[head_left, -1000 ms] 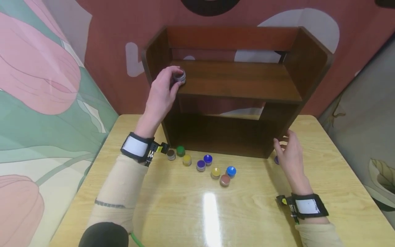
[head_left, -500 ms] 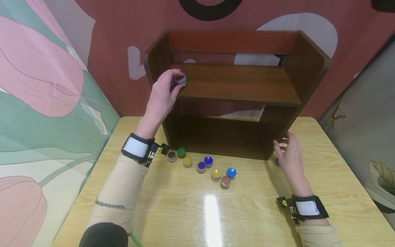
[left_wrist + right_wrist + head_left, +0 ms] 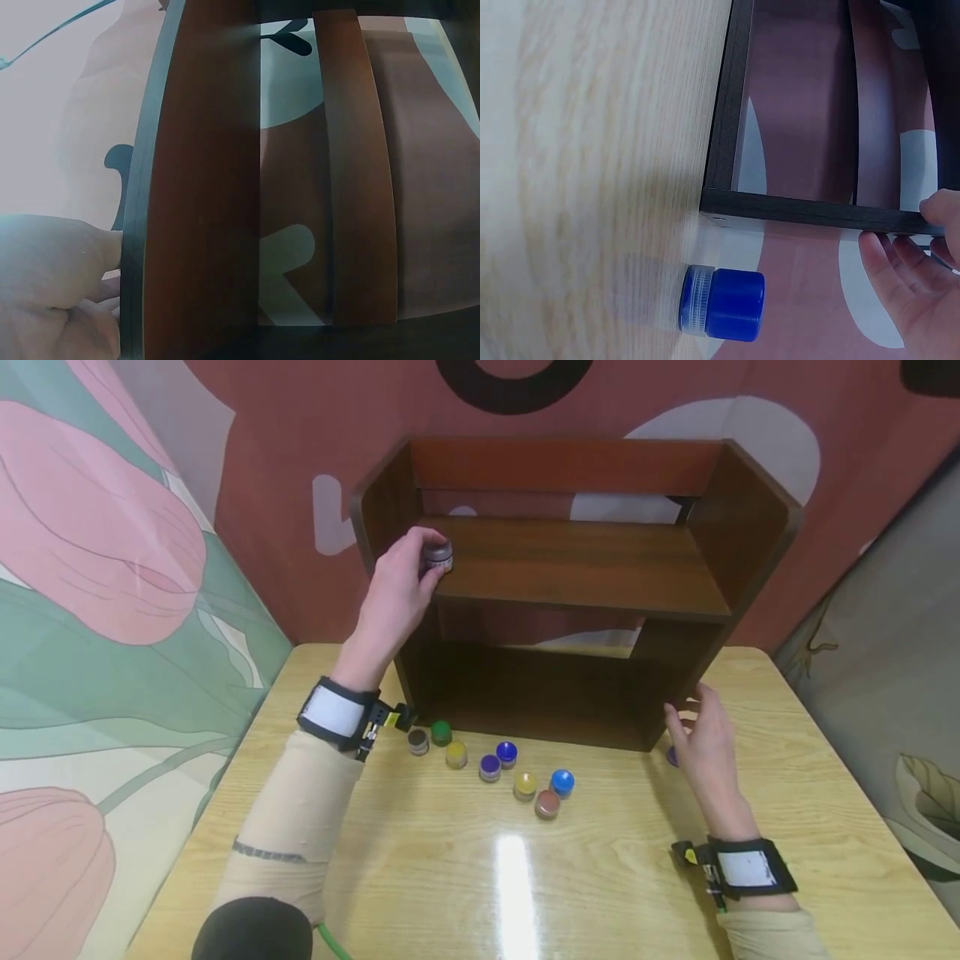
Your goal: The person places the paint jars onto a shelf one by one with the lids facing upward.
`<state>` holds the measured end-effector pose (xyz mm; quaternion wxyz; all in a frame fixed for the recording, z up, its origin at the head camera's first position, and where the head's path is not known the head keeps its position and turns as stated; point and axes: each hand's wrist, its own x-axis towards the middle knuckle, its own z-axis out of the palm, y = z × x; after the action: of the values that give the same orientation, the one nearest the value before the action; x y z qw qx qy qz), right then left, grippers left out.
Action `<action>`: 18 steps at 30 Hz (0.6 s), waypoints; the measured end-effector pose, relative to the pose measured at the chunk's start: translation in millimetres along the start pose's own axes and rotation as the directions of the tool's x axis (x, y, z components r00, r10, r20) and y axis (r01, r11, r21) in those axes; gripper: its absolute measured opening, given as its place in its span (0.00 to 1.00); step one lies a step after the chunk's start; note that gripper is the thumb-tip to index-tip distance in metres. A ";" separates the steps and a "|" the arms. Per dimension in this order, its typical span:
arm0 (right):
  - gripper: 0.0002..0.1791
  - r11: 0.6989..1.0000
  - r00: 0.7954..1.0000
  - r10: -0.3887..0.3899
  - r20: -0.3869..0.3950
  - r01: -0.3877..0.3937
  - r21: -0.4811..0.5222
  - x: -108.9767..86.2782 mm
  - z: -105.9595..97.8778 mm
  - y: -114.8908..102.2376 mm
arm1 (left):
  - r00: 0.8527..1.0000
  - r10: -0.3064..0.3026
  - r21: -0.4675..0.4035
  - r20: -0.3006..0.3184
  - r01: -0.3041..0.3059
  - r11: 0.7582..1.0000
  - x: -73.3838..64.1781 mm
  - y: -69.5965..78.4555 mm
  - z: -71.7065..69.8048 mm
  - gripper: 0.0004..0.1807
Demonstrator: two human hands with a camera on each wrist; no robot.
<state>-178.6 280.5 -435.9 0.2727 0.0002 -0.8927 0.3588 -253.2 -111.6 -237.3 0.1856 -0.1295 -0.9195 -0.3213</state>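
In the head view, my left hand [image 3: 397, 589] pinches a small clear paint jar [image 3: 438, 556] with thumb and fingers, at the left end of the upper board of a dark brown wooden shelf [image 3: 570, 568]. The left wrist view shows part of the left hand [image 3: 56, 281] beside a shelf board; the jar is hidden there. My right hand [image 3: 705, 739] grips the lower front edge of the shelf's right side panel. In the right wrist view its thumb and fingers [image 3: 904, 277] lie on either side of that panel. A blue-lidded jar [image 3: 735, 306] stands on the table near this hand.
Several small paint jars stand on the wooden table [image 3: 420, 860] before the shelf: brown [image 3: 417, 742], green [image 3: 441, 732], yellow [image 3: 456, 754], purple [image 3: 490, 767], dark blue [image 3: 507, 753], another yellow [image 3: 526, 785], light blue [image 3: 562, 782] and reddish brown [image 3: 547, 804]. A patterned wall covering rises behind.
The head view has tilted slightly, so the scene sits a little lower. The left hand's fingers have shifted slightly and more of the jar's side shows. The right hand stays at the side panel.
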 end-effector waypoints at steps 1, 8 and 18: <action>0.24 1.000 1.000 -0.002 -0.003 0.002 0.001 -0.1 0.4 0.2 | 1.000 -0.003 0.001 0.001 0.003 1.000 -0.1 0.1 0.3 0.22; 0.24 1.000 0.999 -0.029 -0.023 0.029 -0.003 0.5 4.2 -0.2 | 1.000 -0.007 0.021 -0.015 0.007 1.000 0.2 0.2 0.6 0.21; 0.23 1.000 1.000 -0.019 -0.020 0.020 0.007 1.7 5.9 -0.4 | 1.000 0.003 0.024 -0.020 -0.003 1.000 2.7 -1.0 1.8 0.21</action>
<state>-182.8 276.7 -438.3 0.2851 0.0062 -0.8886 0.3591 -256.4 -110.8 -238.0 0.1970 -0.1255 -0.9212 -0.3113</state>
